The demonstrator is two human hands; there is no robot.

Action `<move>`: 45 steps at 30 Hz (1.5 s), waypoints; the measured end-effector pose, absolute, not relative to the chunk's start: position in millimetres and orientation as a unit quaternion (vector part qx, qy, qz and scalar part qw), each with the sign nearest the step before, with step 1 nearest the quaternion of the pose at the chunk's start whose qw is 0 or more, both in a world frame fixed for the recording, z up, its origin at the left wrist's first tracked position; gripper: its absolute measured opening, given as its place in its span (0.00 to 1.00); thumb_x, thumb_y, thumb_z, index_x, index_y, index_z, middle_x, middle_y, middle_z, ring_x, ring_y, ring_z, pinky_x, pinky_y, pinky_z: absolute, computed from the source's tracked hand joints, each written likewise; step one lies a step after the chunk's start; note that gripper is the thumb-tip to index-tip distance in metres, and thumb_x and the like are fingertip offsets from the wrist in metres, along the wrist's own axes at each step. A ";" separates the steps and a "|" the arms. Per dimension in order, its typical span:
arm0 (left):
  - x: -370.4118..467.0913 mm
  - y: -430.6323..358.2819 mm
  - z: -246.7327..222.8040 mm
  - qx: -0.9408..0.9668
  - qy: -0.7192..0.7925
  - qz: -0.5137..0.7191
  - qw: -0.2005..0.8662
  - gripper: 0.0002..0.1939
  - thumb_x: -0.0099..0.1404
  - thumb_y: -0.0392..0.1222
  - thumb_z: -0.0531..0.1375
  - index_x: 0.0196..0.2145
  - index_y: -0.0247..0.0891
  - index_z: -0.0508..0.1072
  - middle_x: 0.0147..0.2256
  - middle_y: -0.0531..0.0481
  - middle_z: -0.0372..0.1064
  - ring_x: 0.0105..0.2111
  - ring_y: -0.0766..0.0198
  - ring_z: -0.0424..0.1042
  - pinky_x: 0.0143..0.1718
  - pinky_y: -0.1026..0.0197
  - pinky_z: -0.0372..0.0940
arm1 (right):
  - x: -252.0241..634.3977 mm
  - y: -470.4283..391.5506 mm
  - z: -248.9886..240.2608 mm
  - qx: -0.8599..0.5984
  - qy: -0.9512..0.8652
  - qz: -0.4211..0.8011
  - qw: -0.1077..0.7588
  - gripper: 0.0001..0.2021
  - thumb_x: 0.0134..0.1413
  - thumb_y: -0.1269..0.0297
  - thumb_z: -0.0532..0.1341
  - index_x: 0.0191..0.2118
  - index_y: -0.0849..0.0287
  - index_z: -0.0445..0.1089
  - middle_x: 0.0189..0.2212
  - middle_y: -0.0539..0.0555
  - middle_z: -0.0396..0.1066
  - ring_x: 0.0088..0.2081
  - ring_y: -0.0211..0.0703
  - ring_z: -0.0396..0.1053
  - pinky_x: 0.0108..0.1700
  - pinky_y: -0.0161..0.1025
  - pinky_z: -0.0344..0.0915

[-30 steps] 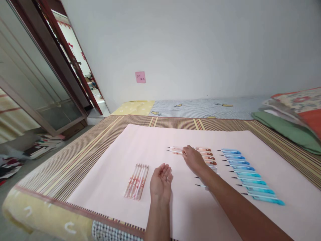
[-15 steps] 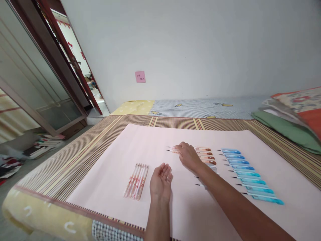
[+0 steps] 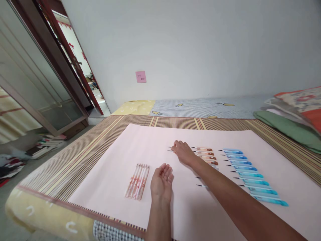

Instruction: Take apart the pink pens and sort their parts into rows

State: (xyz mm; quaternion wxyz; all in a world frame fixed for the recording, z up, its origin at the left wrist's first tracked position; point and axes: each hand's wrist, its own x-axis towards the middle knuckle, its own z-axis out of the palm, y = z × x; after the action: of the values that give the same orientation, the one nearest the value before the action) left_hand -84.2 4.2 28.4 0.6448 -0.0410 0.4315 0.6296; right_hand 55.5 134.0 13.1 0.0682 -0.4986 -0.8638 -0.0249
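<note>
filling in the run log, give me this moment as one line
left hand: open, palm up, beside clear pink-patterned pens | right hand: fingers over two dark-tipped pens, grip unclear | rest: brown-ended pens, blue pens, pink sheet

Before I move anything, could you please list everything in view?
Clear pens: about five, pink-red patterned, sheet's left
Brown pens: about four visible, beyond right forearm
Blue pens: several, blue to teal, sheet's right
Sheet: one, pink, on mat
Mat: one, brown-striped, beneath sheet
Bedding: yellow and checked, around mat
Note: one, pink, on wall
Wall: one, white, behind
Cloth: one, green, right
Cushion: one, orange-floral, right
Door: one, glass, left
Left hand: one, bare, centre
Right hand: one, bare, at dark tips
</note>
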 end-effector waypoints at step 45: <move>-84.2 4.1 24.3 -0.041 0.425 0.632 0.647 0.05 0.65 0.35 0.61 0.35 0.32 0.77 0.40 0.40 0.77 0.35 0.63 0.78 0.31 0.64 0.70 | 94.0 104.2 20.8 -0.664 -0.739 0.081 0.072 0.09 0.59 0.69 0.58 0.41 0.60 0.75 0.41 0.60 0.75 0.39 0.47 0.72 0.36 0.40 0.54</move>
State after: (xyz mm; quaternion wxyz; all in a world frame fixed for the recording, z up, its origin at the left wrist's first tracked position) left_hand -84.2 4.1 24.3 0.6465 -0.0412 0.4254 0.6320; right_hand 94.0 104.2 20.8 0.0719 -0.6645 -0.7394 0.0813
